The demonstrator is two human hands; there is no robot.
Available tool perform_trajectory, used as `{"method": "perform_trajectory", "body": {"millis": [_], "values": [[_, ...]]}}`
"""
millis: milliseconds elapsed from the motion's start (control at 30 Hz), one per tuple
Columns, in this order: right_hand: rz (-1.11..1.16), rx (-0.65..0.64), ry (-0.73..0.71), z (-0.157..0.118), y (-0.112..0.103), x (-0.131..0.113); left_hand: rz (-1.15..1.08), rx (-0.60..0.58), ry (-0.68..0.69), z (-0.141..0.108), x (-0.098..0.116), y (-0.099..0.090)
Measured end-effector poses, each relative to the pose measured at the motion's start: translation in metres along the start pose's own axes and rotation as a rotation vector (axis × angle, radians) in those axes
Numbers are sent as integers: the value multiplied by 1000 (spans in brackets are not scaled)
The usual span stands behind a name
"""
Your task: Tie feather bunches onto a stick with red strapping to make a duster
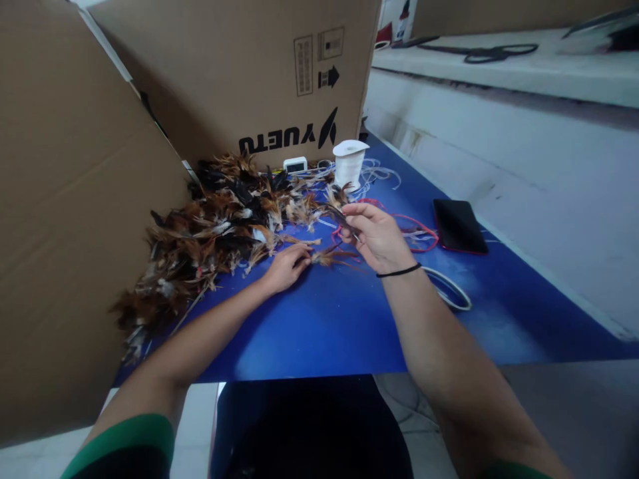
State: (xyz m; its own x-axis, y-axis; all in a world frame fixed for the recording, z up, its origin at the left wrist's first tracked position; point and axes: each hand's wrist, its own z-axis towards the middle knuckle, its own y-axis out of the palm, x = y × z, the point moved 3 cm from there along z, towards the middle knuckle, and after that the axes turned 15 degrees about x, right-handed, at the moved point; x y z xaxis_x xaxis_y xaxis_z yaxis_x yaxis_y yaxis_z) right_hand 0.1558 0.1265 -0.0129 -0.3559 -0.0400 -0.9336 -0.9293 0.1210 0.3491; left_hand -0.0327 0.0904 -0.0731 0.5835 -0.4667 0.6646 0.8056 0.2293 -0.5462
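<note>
My left hand [288, 269] rests low over the blue tabletop, fingers closed at the base of a small tuft of brown feathers [329, 257]. The tuft's tips point right. Up and to the right, my right hand [377, 234] pinches a slim dark piece [340, 215] that looks like a feather; its exact kind is hard to make out. Just beyond those fingers is another pale and dark feather tuft [338, 194]. A large pile of brown, black and whitish feathers [214, 229] spreads left of both hands.
Cardboard panels [210, 73] wall off the left and back. Near the back stand a white ribbon spool [349, 163] and a small white device [295, 165]. Pink cord [424, 229], a black phone [460, 226] and a white ring [462, 299] lie rightward. Scissors [492, 53] rest on the ledge.
</note>
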Motion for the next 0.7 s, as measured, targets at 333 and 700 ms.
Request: {"method": "perform_trajectory", "body": {"millis": [333, 700], "values": [[-8, 30, -62, 7, -3, 5, 308, 262, -100, 85, -61, 1], [-57, 119, -69, 20, -7, 23, 69, 345, -172, 83, 11, 9]]}}
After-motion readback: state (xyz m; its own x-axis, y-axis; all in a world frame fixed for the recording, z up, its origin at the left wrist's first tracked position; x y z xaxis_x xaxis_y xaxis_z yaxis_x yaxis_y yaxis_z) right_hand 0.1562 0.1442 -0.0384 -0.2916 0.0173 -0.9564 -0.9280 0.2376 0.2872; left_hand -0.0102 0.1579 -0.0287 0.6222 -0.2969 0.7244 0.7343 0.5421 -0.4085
